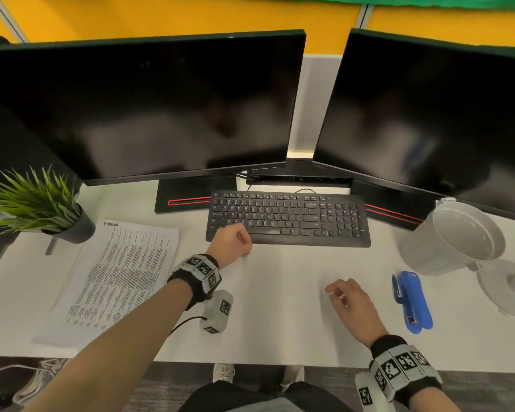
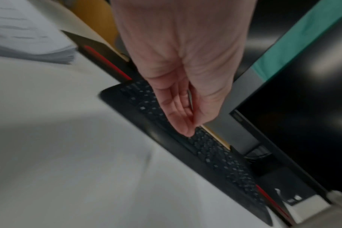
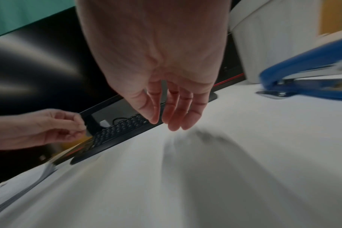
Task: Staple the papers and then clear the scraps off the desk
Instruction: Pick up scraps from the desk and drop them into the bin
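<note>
Two hands working over the desk [image 1: 280,307], scrap-clearing stage by the look of it. Left hand [image 1: 231,243] hovering just in front of the keyboard [image 1: 289,218], fingers curled, thumb and forefinger pinching a small pale scrap [image 3: 88,132], best seen from the right wrist view. Right hand [image 1: 350,301] hanging above bare desk, fingers loose and slightly spread, holding nothing. Papers [image 1: 116,278] lying in a stack at the left, beside the potted plant [image 1: 36,203]; staple too small to tell. Blue stapler [image 1: 412,301] resting at the right, untouched, near the bin [image 1: 455,236].

Doing it well, as a judgement: keeping the pinch firm on the scrap, carrying it low across to the bin, releasing only once over the opening; sweeping the right hand over the white surface for more bits, since white on white hides them.

Bin standing tilted toward the camera, lid [image 1: 509,286] off and lying beside it; inside looking empty, though the bottom only partly showing.
</note>
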`<action>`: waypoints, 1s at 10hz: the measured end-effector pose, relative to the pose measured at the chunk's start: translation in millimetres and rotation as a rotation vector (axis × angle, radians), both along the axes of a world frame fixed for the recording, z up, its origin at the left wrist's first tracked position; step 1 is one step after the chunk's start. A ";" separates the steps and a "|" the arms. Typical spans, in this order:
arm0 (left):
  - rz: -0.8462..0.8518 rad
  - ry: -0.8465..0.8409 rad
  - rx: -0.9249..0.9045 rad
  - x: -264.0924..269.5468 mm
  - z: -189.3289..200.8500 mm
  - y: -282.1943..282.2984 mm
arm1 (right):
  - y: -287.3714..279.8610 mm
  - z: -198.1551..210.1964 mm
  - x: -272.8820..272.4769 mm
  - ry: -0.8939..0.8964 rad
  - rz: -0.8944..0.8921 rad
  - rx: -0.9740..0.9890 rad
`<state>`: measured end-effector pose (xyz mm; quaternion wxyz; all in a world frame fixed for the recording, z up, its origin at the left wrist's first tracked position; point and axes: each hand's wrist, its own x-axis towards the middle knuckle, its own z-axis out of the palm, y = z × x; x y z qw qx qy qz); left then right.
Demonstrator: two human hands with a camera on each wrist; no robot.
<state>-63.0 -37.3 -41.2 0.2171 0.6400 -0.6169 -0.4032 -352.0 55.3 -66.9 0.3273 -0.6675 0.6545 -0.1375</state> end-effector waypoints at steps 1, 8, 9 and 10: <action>-0.126 0.033 -0.035 -32.4 28.4 -22.3 | 14.5 -2.6 -16.1 0.011 -0.058 0.003; -0.645 -0.101 -0.195 -363.4 89.5 -96.5 | 76.5 -8.1 -87.8 -0.140 -0.510 -0.121; -0.614 -0.003 -0.271 -352.5 94.3 -92.7 | 76.6 -4.0 -87.3 -0.162 -0.523 -0.109; -0.574 0.010 -0.357 -329.2 100.0 -84.8 | 81.4 5.7 -80.3 -0.190 -0.563 -0.114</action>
